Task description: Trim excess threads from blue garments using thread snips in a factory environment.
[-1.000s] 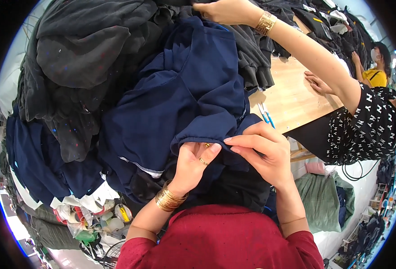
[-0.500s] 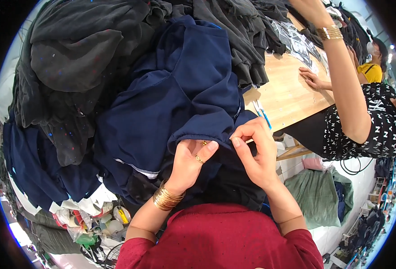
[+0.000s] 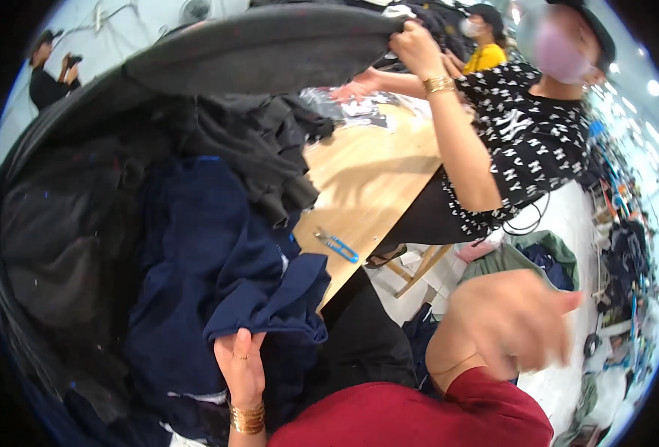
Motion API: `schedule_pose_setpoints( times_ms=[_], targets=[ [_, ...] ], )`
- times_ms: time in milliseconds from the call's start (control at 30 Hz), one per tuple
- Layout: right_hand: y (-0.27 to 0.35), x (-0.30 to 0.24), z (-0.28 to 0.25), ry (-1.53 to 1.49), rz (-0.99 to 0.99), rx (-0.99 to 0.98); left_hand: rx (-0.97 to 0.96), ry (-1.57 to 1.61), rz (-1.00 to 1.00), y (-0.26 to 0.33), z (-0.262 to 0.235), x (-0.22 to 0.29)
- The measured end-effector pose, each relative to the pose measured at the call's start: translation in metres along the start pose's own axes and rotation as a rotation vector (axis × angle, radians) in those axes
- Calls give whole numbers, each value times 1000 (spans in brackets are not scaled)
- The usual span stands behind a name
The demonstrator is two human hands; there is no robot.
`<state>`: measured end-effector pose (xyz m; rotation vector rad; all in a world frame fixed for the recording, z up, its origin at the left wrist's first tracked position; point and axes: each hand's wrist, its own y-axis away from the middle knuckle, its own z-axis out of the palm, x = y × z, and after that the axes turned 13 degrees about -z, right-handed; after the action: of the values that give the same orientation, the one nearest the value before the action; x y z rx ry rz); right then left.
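1. Navy-blue soft fabric garment [image 3: 188, 246] lies left of the pale wooden bench [image 3: 396, 164], its near end bunched close to the bench's near corner.
2. Left hand [image 3: 244, 369], toward the person from the bench, has its thumb pressed over the garment's edge; its fingers are hidden under the cloth.
3. Right hand [image 3: 508, 324], raised to the right of the bench's near end, is blurred; how far open it is, or whether it holds anything, cannot be told.
4. The garment should handle limp and fairly light, neither slippery nor fragile; its thicker folded edge looks the best grip.
5. Its long axis runs away from the person, left of the bench, that edge facing the person.
6. Blue-handled snips [image 3: 337, 247] rest on the bench.
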<state>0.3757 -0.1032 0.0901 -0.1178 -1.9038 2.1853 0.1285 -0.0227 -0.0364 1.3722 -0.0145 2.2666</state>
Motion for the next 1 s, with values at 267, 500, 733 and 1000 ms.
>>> schedule_pose_setpoints(
  times_ms=[267, 500, 733, 1000],
  targets=[
    [121, 77, -48, 1857, 1029, 73, 244, -333, -41, -17, 20, 2],
    [103, 45, -63, 1552, 1094, 372, -101, -731, -238, -5, 14, 58],
    [58, 38, -49, 752, 1166, 461, -115, -1241, 295, 4, 54, 64],
    [75, 48, -16, 1876, 708, 105, -147, -302, -195, 40, 43, 79]
  ],
)
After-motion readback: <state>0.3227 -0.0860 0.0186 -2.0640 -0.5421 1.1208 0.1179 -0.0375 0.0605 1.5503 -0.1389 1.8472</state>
